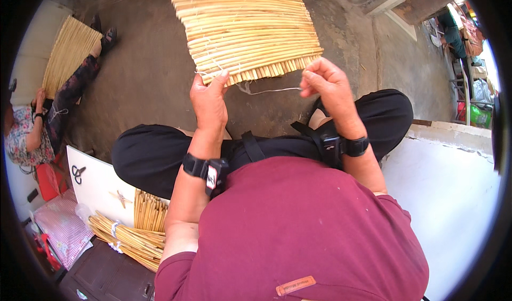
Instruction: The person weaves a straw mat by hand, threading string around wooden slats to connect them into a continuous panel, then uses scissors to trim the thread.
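A mat of pale straw-coloured sticks (248, 26), bound with white string along its left side, is held up at the top centre. My left hand (210, 99) grips its lower left corner, thumb on the face. To the right, just below the mat's lower right corner, my right hand (327, 85) pinches a thin white thread (274, 90), which runs left to the mat under the cut stick ends.
At the lower left, a white board (93, 186) carries black scissors (78, 174), beside stick bundles (128, 237) and a pink checked cloth (61, 223). A seated person (29, 135) at the left holds another mat. A white ledge (442, 189) is at my right.
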A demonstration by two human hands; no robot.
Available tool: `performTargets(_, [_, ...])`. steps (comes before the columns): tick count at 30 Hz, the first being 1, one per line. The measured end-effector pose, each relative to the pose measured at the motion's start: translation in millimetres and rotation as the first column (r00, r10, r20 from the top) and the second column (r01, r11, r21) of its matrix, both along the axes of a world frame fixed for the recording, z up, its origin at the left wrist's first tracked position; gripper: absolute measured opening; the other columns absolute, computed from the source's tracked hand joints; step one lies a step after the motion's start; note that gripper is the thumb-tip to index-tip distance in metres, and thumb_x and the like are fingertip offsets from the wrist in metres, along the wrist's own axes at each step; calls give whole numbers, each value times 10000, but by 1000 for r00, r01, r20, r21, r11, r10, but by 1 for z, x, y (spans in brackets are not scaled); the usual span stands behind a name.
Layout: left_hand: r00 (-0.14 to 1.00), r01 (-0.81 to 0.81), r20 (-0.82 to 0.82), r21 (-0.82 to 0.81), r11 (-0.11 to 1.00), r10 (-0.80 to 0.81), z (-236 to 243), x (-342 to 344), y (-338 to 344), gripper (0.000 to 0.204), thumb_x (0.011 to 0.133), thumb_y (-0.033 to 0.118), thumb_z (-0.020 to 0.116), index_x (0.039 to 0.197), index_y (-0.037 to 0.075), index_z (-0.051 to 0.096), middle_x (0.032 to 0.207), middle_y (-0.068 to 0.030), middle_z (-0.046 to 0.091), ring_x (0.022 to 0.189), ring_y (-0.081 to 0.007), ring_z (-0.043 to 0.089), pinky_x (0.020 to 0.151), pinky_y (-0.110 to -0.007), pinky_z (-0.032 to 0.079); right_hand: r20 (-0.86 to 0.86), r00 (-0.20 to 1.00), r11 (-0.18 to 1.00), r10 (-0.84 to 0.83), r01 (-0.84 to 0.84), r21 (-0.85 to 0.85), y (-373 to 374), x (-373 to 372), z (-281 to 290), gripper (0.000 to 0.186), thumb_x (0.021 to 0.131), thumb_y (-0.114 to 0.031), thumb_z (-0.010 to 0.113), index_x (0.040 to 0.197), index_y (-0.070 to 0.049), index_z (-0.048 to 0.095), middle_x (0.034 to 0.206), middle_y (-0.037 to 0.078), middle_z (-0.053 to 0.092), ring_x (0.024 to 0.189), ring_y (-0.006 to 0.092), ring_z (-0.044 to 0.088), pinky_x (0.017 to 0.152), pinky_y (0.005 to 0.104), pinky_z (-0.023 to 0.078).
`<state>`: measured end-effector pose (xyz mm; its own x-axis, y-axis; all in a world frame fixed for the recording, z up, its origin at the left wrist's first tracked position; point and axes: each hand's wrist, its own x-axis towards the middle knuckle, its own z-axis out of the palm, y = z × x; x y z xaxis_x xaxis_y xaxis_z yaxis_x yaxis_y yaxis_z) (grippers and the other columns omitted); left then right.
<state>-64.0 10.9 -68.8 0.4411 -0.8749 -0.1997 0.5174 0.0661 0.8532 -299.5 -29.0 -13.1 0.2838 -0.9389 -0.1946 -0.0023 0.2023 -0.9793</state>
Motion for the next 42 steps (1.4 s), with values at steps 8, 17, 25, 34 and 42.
performTargets(8, [717, 270, 677, -49, 962, -166, 73, -57, 15, 321, 809, -9, 663, 1125, -21, 605, 939, -47, 673, 821, -84, 604, 743, -247, 495, 403, 852, 943, -334, 305, 136, 6, -3, -8, 95, 959, -155, 550, 904, -79, 537, 1261, 113, 519, 1203, 221, 489, 992, 393, 419])
performTargets(17, [167, 783, 980, -66, 619, -107, 17, -98, -5, 397, 691, -42, 679, 1079, -4, 603, 1057, -177, 619, 984, -344, 603, 839, -384, 508, 535, 465, 687, -705, 265, 676, 38, -55, -79, 397, 991, -323, 434, 1253, -31, 497, 1230, 125, 579, 1083, 253, 586, 913, 433, 506])
performTargets(25, [279, 945, 239, 104, 310, -930, -16, -89, -4, 359, 787, 187, 724, 1061, -11, 603, 1055, -105, 644, 1022, -193, 602, 938, -327, 443, 290, 704, 545, -649, 163, 823, 68, -80, -82, 382, 994, -343, 430, 1201, -46, 551, 1130, 106, 647, 970, 210, 654, 772, 383, 567])
performTargets(34, [431, 897, -192, -21, 442, -882, -16, -96, -6, 199, 870, 145, 641, 1002, 17, 565, 727, -55, 574, 698, -153, 572, 781, -333, 507, 276, 852, 499, -445, -19, 866, 73, -93, -76, 362, 1011, -366, 362, 1090, -79, 569, 885, 31, 645, 592, 94, 550, 358, 168, 342])
performTargets(42, [312, 680, 167, 648, 343, -935, -35, -42, 2, 178, 883, 87, 622, 1052, 33, 600, 688, -40, 553, 599, -142, 530, 622, -282, 481, 437, 784, 520, -442, -173, 837, 81, -110, -101, 266, 1006, -268, 384, 903, -84, 545, 720, 9, 524, 475, 51, 364, 367, 153, 272])
